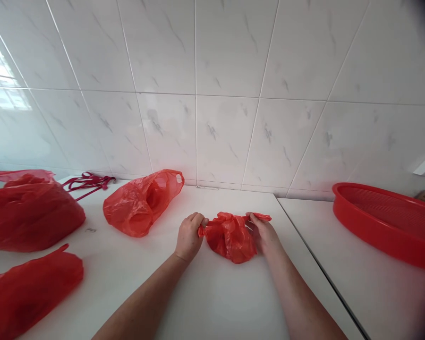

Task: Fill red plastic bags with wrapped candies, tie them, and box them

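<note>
A small red plastic bag [235,241] sits on the white tabletop [212,293], bunched up, with its two handles pulled out to either side. My left hand [191,235] is closed around the left handle. On the other side, my right hand [262,231] pinches the right handle, whose twisted end sticks out past the fingers. The bag's top is gathered between my hands. What the bag contains, if anything, is hidden by the crumpled plastic.
Another red plastic bag [138,208] lies behind and left. Two fuller red bags, one large [31,217] and one nearer [35,293], line the left side beside a dark pink ribbon [88,180]. A red sieve [386,236] stands right of the table seam; a tiled wall [226,137] rises behind.
</note>
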`<action>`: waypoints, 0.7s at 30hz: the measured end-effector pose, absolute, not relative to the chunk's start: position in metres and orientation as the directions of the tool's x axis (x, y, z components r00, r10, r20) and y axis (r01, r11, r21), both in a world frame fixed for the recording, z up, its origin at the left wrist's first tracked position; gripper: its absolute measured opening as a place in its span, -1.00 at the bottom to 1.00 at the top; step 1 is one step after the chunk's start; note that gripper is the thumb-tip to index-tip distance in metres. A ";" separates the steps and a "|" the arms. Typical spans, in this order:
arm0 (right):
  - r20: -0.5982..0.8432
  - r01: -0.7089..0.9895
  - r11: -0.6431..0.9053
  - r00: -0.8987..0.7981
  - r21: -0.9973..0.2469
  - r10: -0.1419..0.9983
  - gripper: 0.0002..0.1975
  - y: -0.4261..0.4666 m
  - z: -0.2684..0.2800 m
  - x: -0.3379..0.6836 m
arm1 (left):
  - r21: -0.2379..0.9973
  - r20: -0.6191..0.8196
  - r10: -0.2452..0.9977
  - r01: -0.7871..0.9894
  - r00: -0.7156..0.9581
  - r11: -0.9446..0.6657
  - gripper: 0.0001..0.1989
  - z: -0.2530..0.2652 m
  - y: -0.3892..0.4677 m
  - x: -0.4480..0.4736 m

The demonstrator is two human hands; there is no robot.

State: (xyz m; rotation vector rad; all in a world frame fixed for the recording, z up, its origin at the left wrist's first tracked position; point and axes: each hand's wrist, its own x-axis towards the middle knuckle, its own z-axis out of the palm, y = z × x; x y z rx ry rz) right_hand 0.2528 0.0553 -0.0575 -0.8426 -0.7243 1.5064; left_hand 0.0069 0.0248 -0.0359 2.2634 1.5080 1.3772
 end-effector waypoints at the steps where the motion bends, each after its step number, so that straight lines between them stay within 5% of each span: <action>1: -0.096 -0.546 -0.105 -0.046 -0.831 0.994 -0.67 0.055 -0.057 0.256 | 0.536 0.623 0.778 0.678 0.083 -0.502 -0.79 -0.037 0.025 0.007; 3: -0.080 -0.582 -0.092 -0.046 -0.808 0.996 -0.60 0.056 -0.057 0.265 | 0.560 0.631 0.773 0.657 0.057 -0.505 -0.76 -0.039 0.024 0.011; 6: -0.092 -0.672 -0.061 0.011 -0.738 0.996 -0.65 0.062 -0.061 0.278 | 0.580 0.624 0.772 0.590 0.121 -0.562 -0.06 -0.037 0.021 0.026; 9: -0.176 -0.753 -0.080 0.048 -0.654 0.983 -0.71 0.070 -0.069 0.286 | 0.628 0.457 0.851 0.584 0.258 -0.514 0.17 -0.025 0.016 0.044; 12: -0.247 -0.762 -0.139 0.028 -0.632 0.969 -0.74 0.075 -0.073 0.290 | 0.545 0.220 0.877 0.692 0.427 -0.474 -0.26 -0.006 0.006 0.052; 15: -0.298 -0.731 -0.168 0.051 -0.662 0.953 -0.75 0.075 -0.072 0.291 | 0.475 0.185 0.883 0.747 0.432 -0.465 -0.61 0.017 -0.009 0.039; 21: -0.330 -0.698 -0.195 0.063 -0.689 0.942 -0.76 0.076 -0.067 0.289 | 0.439 0.363 0.929 0.867 0.070 -0.237 -0.69 0.066 -0.068 -0.033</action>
